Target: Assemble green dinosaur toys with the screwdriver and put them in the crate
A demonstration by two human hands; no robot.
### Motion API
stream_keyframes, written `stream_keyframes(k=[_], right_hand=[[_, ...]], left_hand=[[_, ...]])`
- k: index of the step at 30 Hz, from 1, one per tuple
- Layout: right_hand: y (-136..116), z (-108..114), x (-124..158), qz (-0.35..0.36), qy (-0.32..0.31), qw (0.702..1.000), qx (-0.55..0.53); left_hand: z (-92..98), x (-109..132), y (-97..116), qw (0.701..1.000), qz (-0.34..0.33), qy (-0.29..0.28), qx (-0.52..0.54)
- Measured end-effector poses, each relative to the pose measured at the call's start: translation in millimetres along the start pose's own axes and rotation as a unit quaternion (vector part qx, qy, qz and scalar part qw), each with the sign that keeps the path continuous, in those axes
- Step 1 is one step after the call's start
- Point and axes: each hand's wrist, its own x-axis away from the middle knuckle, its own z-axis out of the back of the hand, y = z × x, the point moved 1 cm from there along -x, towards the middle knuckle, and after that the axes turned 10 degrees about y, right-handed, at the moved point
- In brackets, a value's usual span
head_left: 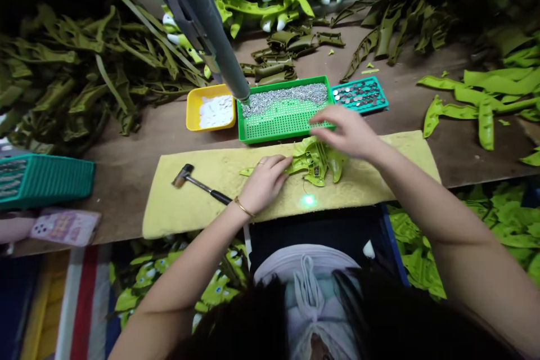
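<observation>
On the yellow cloth lies a lime-green plastic toy shell (312, 163), its hollow inside facing up, with small parts and a thin wire in it. My left hand (266, 180) presses its fingers on the narrow end of this shell, holding it against the cloth. Above the shell's far right side hovers my right hand (343, 130), thumb and fingers apart over the near edge of the green tray (287, 138); I see nothing between them. Many small silvery metal pieces (291, 97) fill that tray's far half. A glowing green light (309, 199) shows below the shell.
A hammer (202, 184) lies on the yellow cloth (169, 208). Beyond are a yellow bin (189, 109) of white bits and a teal tray (382, 98) of metal discs. A grey tool (206, 28) hangs overhead. Piled green parts (63, 62) and stacked teal trays (63, 180) flank me.
</observation>
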Motion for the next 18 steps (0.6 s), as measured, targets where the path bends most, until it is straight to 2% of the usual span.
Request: stream_keyframes(k=[2,4,7,10,12,14,16,18], right_hand=[[-22.7,-6.5,29.9,0.042,-0.048,0.998,-0.008],[-38.9,-18.8,55.3,0.052,-0.040,0.998,0.017],[-52.0,-38.8,78.4,0.032,0.036,0.998,0.041],[-55.2,-50.6,87.8,0.024,0.108,0.994,0.018],[-52.4,-53.4,90.8,0.015,0.156,0.987,-0.027],[-47.2,-54.7,93.4,-0.015,0.197,0.977,-0.082],[-42.3,-56.1,96.1,-0.060,0.230,0.964,-0.121],[-39.6,-57.9,98.4,-0.087,0.249,0.954,-0.144]], left_hand=[[-2.6,-0.1,-1.9,1.000,0.008,0.004,0.016],[-6.1,-0.1,0.9,0.999,0.020,0.012,0.031],[-5.0,3.3,8.8,0.997,0.027,0.045,0.063],[14.4,11.7,2.0,0.992,0.039,0.107,0.058],[40.0,16.9,-21.7,0.982,0.073,0.175,0.016],[73.6,17.8,-62.0,0.955,0.132,0.263,-0.034],[109.5,11.2,-113.3,0.904,0.235,0.350,-0.072],[140.3,-3.7,-165.9,0.837,0.370,0.392,-0.089]])
